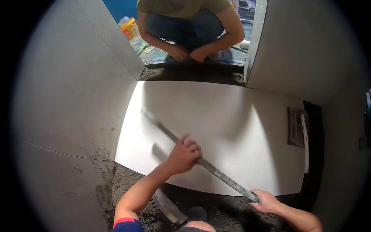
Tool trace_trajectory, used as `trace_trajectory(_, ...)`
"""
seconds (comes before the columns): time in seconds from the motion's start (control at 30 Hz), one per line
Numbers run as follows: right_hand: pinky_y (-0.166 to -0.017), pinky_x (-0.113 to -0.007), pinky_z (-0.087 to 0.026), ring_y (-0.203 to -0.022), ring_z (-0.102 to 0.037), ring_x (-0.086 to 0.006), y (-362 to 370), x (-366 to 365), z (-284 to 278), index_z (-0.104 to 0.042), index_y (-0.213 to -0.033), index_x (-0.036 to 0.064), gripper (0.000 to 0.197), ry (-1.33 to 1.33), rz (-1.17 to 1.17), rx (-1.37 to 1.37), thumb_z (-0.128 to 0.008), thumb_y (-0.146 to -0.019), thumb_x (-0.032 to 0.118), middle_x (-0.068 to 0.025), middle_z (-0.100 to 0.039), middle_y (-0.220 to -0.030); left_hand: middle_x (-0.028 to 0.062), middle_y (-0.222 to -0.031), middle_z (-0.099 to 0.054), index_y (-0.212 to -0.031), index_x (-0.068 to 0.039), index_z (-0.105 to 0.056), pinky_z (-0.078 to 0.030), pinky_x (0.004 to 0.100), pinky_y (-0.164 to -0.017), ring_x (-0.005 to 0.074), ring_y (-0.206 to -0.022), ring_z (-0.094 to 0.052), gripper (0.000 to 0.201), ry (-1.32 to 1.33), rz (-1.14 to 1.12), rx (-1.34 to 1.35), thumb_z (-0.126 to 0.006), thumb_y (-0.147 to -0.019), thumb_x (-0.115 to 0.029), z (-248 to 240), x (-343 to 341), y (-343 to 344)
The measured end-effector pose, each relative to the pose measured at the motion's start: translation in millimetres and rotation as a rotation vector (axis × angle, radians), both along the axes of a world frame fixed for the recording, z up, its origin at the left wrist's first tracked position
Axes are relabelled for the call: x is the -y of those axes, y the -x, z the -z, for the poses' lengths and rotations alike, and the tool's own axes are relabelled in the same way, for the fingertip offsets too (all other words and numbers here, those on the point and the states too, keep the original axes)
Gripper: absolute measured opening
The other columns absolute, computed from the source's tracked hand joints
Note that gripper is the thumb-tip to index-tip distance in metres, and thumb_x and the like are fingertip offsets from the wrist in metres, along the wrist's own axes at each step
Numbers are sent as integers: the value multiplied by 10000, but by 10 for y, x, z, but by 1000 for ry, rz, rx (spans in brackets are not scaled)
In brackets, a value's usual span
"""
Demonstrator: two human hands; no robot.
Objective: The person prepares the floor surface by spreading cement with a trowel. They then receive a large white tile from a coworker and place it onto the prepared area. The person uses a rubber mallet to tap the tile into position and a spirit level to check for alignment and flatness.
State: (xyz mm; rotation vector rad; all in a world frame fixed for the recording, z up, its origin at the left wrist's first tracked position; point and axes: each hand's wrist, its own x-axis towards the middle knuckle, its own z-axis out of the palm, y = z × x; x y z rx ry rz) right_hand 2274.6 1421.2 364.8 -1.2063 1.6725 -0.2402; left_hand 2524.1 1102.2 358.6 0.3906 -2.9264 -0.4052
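Fingers (193, 147) of the left hand (183, 155) are bent over the middle of the bar (224, 176), a little spread; whether they grip it, I can't tell. Down at the near right end, the right hand (266, 201) has its fingers clamped around that same bar! And the bar itself? Slanting right across the white slab (185, 102), far end up by the slab's left side. Over on the slab's right end sits a brown float (296, 125), a white strip (306, 158) alongside. Nearer, a flat tool (169, 207) lies on dark mortar (127, 179). Beyond the slab, a person (181, 25) crouches, hands close together, yellow bucket (128, 28) behind.
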Motion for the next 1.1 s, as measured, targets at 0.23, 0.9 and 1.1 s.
trace_trajectory(0.23,-865,-393,-516,-928,-662,-310,-662,17,502,-500,-1219,-27,429,244,340,-25,-688,-910,204,-189,-658,-1010,50,-1220,-586,-1021,-166,-627,-247,552,-1188,270,-1365,-439,316,61,63,-194,-771,-742,-134,404,358,1096)
trace_trajectory(0.9,-982,-419,-424,-1102,-552,-371,-613,1170,1206,-532,-1210,-36,424,328,713,-281,-627,-815,88,-207,-551,-1155,277,-1537,-325,-1518,76,-208,-331,400,-1156,401,-1394,-378,802,-889,-235,-479,-601,-936,-313,1567,44,1846)
trace_trajectory(1.1,-994,-427,-404,-1103,-512,-368,-585,1323,1373,-529,-1199,-40,446,380,671,-336,-661,-788,75,-191,-497,-1154,257,-1502,-399,-1505,93,-235,-253,428,-1195,342,-1384,-417,833,-611,-224,-464,-589,-925,-390,1726,236,1877)
